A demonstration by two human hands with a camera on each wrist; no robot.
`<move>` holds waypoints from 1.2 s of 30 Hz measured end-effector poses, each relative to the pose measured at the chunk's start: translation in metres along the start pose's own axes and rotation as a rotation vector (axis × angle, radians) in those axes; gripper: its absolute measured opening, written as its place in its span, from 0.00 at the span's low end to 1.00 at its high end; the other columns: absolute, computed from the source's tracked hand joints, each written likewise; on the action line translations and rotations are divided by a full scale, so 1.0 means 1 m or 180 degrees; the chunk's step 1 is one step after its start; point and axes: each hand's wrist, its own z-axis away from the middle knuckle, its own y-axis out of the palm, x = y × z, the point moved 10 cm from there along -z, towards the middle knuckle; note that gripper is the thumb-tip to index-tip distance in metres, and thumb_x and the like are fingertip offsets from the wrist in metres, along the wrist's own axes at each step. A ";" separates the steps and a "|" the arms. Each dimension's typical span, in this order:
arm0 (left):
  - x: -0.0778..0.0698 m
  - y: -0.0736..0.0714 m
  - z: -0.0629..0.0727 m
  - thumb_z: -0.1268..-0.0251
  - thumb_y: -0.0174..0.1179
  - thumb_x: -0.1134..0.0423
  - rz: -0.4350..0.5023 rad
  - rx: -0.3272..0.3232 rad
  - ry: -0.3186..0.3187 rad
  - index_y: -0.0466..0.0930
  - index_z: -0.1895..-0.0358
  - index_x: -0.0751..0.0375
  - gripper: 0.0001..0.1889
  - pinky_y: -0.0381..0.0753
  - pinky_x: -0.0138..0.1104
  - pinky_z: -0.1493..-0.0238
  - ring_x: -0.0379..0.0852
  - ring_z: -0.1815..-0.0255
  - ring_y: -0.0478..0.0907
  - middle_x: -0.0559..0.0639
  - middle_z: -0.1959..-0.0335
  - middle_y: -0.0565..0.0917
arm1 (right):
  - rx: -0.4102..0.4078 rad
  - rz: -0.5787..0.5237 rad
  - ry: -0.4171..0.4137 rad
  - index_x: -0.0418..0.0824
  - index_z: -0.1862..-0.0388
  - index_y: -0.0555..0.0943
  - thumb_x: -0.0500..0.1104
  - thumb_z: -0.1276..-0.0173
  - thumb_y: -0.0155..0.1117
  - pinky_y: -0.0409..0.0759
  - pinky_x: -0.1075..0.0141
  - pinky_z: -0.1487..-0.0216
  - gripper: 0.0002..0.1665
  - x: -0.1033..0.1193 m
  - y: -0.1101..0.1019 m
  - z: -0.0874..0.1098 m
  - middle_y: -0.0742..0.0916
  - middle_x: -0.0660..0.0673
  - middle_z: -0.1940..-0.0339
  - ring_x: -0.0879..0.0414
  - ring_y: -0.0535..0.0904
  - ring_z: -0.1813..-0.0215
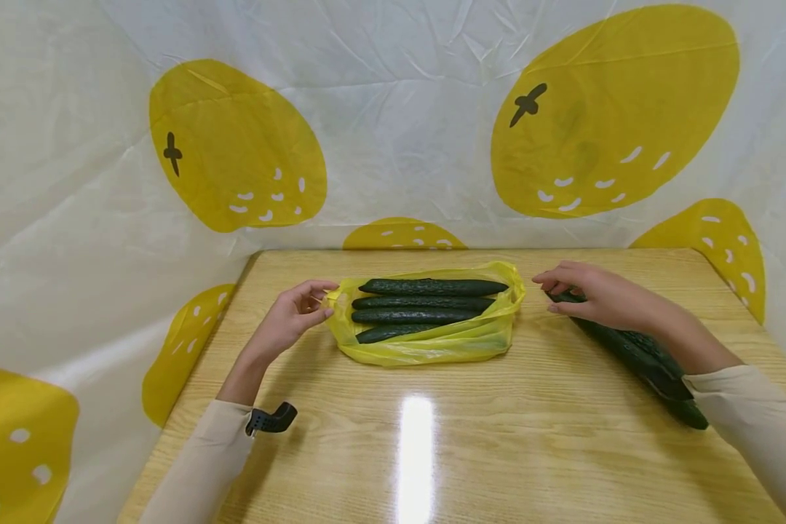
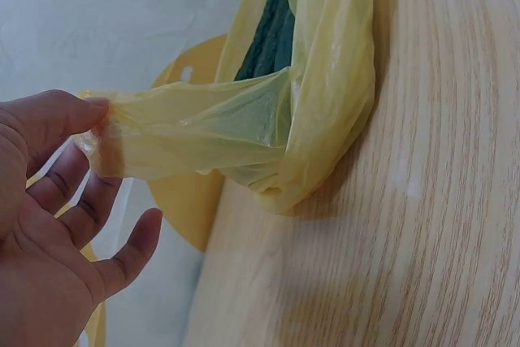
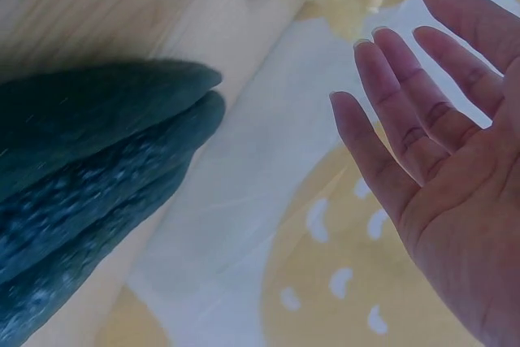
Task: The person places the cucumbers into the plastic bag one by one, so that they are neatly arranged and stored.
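A thin yellow plastic bag lies on the table with several dark green cucumbers side by side in its wide opening. My left hand pinches the bag's left handle between thumb and forefinger; in the left wrist view the handle is pulled out taut toward the fingers. To the right of the bag, my right hand is held over a pile of loose cucumbers and partly hides them. Its fingers are spread and hold nothing, apart from the cucumbers in the right wrist view.
The wooden table meets a white cloth printed with yellow fruit at its back and sides. A bright glare strip shines on the tabletop before the bag. A black strap is on the left wrist.
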 end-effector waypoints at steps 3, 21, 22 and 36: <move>0.000 0.000 0.000 0.29 0.64 0.66 0.0011 0.0013 0.0027 0.78 0.35 0.55 0.20 0.79 0.35 0.57 0.53 0.55 0.76 0.58 0.52 0.76 | 0.0020 -0.0017 0.0099 0.37 0.33 0.77 0.39 0.30 0.70 0.82 0.51 0.50 0.28 -0.007 -0.001 0.008 0.84 0.46 0.47 0.50 0.83 0.48; -0.003 0.000 -0.001 0.28 0.64 0.64 0.0000 0.0042 0.0002 0.80 0.36 0.58 0.19 0.74 0.34 0.61 0.49 0.61 0.70 0.56 0.58 0.77 | -0.0124 0.0043 0.0259 0.38 0.35 0.78 0.40 0.33 0.73 0.84 0.60 0.56 0.28 -0.043 0.003 0.052 0.85 0.45 0.45 0.49 0.84 0.51; -0.003 0.000 -0.001 0.28 0.64 0.64 0.0003 0.0044 -0.0009 0.80 0.36 0.57 0.19 0.74 0.34 0.60 0.50 0.60 0.70 0.57 0.57 0.77 | -0.0130 0.0045 0.0273 0.38 0.35 0.78 0.39 0.34 0.73 0.84 0.60 0.56 0.29 -0.044 0.003 0.054 0.84 0.44 0.45 0.48 0.84 0.51; 0.000 0.000 0.000 0.28 0.64 0.64 -0.0040 0.0034 -0.0062 0.80 0.36 0.56 0.19 0.78 0.35 0.57 0.52 0.56 0.74 0.57 0.52 0.75 | 0.0080 -0.0165 0.0519 0.33 0.33 0.75 0.43 0.32 0.72 0.84 0.53 0.53 0.32 -0.061 0.016 0.074 0.80 0.34 0.37 0.37 0.81 0.43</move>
